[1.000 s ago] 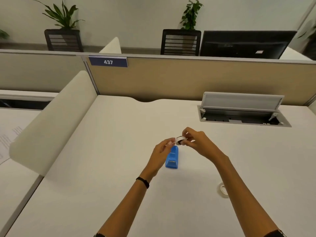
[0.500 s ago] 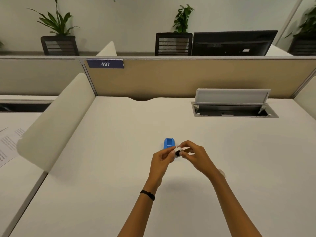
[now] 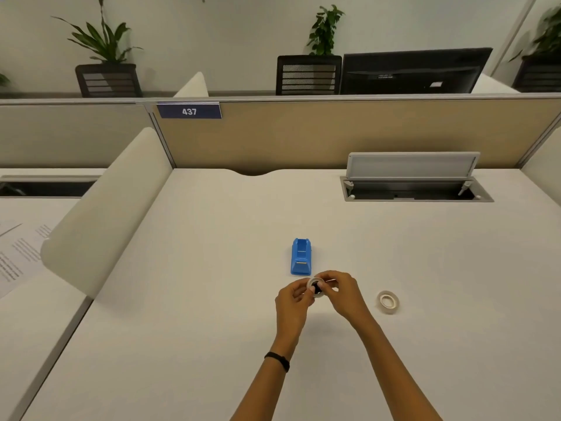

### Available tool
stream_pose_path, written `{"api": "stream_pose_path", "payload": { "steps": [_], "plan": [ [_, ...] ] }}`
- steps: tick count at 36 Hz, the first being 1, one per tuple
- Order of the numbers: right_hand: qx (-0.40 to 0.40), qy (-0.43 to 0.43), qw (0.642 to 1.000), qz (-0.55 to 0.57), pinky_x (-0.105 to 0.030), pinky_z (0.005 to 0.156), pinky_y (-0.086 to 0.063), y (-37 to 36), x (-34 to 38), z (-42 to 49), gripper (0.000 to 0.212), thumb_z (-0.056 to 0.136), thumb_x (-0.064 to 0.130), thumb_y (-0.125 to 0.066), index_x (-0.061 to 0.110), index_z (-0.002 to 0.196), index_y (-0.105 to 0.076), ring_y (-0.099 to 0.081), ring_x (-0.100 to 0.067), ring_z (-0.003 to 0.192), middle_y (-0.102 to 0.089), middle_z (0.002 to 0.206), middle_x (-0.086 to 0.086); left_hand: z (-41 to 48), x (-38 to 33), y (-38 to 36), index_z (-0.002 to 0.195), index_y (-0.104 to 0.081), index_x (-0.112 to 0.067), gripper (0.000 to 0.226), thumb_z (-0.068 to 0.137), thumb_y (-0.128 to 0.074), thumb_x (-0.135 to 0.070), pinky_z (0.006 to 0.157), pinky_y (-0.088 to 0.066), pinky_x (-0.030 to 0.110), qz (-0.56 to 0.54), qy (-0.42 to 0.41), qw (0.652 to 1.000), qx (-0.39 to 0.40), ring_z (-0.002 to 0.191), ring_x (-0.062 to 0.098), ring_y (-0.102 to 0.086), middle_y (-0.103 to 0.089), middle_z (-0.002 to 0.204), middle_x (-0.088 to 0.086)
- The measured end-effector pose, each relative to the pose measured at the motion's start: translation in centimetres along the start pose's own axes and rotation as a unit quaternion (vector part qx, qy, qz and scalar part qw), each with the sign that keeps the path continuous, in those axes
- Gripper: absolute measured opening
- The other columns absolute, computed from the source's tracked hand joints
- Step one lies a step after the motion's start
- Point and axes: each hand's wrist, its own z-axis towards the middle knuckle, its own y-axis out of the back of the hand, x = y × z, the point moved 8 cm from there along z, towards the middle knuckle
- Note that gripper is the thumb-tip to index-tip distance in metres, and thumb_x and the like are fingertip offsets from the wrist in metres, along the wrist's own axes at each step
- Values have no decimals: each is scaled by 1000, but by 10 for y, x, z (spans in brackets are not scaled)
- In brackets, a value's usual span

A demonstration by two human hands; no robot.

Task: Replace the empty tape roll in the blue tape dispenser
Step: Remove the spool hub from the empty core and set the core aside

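Head view, tabletop: your white tabletop (image 3: 212, 299) fills most of the frame, plain and matte, with a shallow curved notch in its far edge.
Head view, your left hand: your left hand (image 3: 293, 299) is curled, its fingertips pinching the near side of a small tape roll (image 3: 315, 286); a black wristband (image 3: 277, 360) sits on that wrist.
Head view, your right hand: your right hand (image 3: 344, 294) is curled too, fingers closed on the far side of the same roll, so both hands hold it just above the tabletop.
Head view, held roll: it is a thin pale ring with a dark hub showing in its middle; whether any tape is left on it you cannot tell.
Head view, blue tape dispenser: the blue tape dispenser (image 3: 301, 257) stands on the tabletop just beyond your hands, apart from them, its cradle open on top.
Head view, second roll: a full-looking tape roll (image 3: 388, 301) lies flat on the tabletop to the right of your right hand, near but not touching.
Head view, cable hatch: a grey cable hatch (image 3: 416, 180) is set into the tabletop at the far right, its lid propped up.
Head view, partitions: a tan partition (image 3: 334, 135) runs along the far edge and carries a blue plate reading 437 (image 3: 189, 110); a white rounded divider (image 3: 103, 214) closes your left side.
Head view, neighbouring desk: printed papers (image 3: 18, 253) lie on the desk left of the divider.
Head view, room: behind the partition you see a black monitor (image 3: 413, 71), dark slatted planters with green plants (image 3: 103, 44) and a pale wall.
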Motion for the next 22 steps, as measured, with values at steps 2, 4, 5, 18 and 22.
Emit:
{"api": "stream_pose_path", "payload": {
  "steps": [2, 4, 5, 18, 22],
  "plan": [
    [0, -10, 1000, -2, -26, 80, -48, 0, -2, -1, 17, 90, 14, -58, 3, 101, -65, -61, -22, 86, -68, 104, -16, -1, 1, 0, 108, -65, -9, 22, 88, -59, -17, 73, -55, 15, 7, -4, 1000, -10, 87, 14, -68, -71, 101, 11],
    [-7, -7, 1000, 3, -27, 77, -52, 2, 0, -2, 16, 89, 16, -59, 5, 98, -65, -60, -20, 81, -69, 100, -15, 0, 0, -1, 109, -65, -8, 23, 88, -59, -16, 75, -55, 16, 14, -11, 1000, -16, 88, 14, -67, -71, 102, 11],
    [-15, -4, 1000, 7, -25, 73, -53, 4, 1, -3, 15, 89, 17, -60, 5, 96, -66, -61, -19, 78, -69, 97, -15, 0, -1, -1, 109, -65, -8, 23, 88, -59, -16, 75, -55, 16, 14, -16, 1000, -17, 88, 14, -67, -71, 102, 10],
    [-2, 19, 996, 93, -15, 61, -57, 13, 6, 1, 10, 91, 14, -56, 12, 99, -62, -66, -15, 80, -64, 99, -6, 13, -7, 0, 111, -61, -7, 22, 91, -54, -14, 71, -57, 18, -26, -20, 999, -21, 93, 20, -66, -66, 109, 14],
    [44, 20, 993, 110, -10, 62, -54, 6, 6, 0, 26, 95, 3, -43, 20, 105, -60, -67, -5, 82, -61, 105, -1, 18, -4, 2, 114, -59, -6, 25, 91, -54, -14, 79, -56, 29, -40, 2, 999, -21, 100, 27, -64, -65, 114, 16]
  ]
}}
